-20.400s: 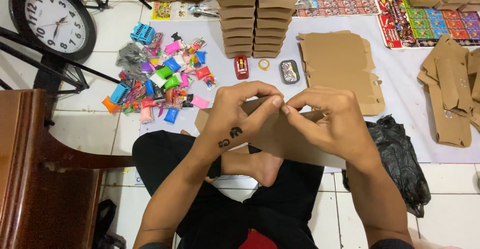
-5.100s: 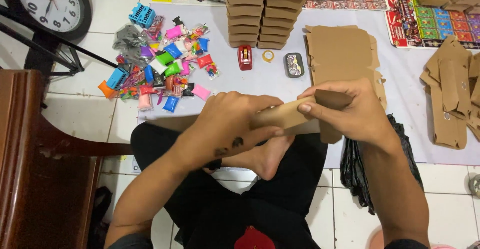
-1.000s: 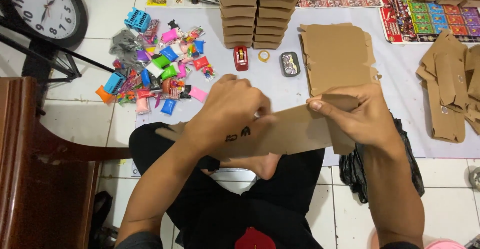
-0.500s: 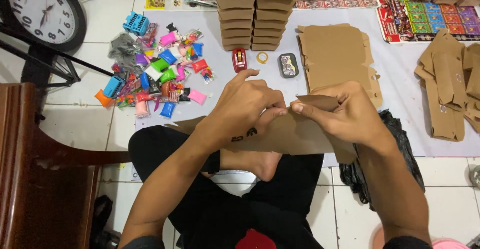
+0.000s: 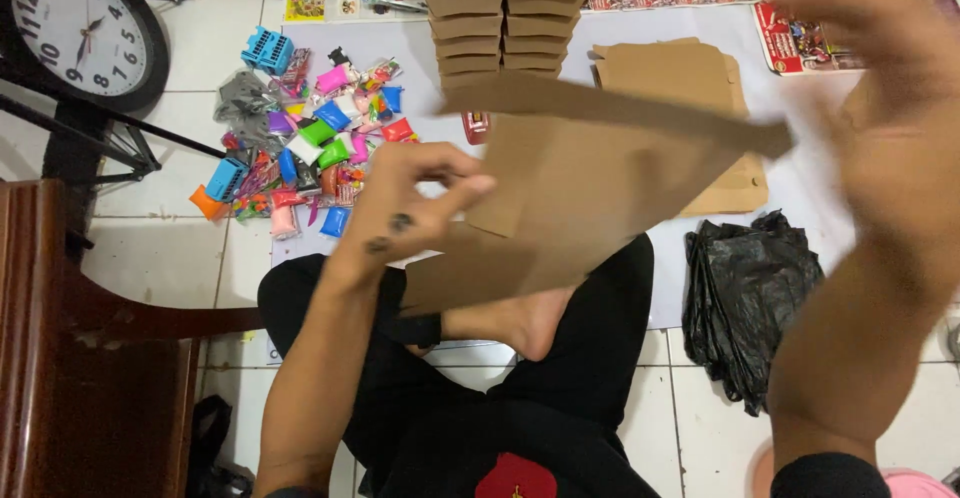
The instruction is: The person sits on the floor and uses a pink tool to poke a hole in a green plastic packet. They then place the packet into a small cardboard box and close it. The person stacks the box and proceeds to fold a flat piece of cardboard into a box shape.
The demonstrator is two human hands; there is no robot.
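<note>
Wall clock [image 5: 82,30], colourful packets [image 5: 305,143], stacked boxes [image 5: 505,18], black bag [image 5: 745,293].

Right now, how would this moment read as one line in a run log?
left hand: gripping cardboard blank | right hand: raised, blurred, grip unclear | blank: tilted above lap | floor: toy pile, box stacks, black bag

cardboard blank [image 5: 590,183] | brown, flat, partly folded | tilted, held up above the lap
</note>
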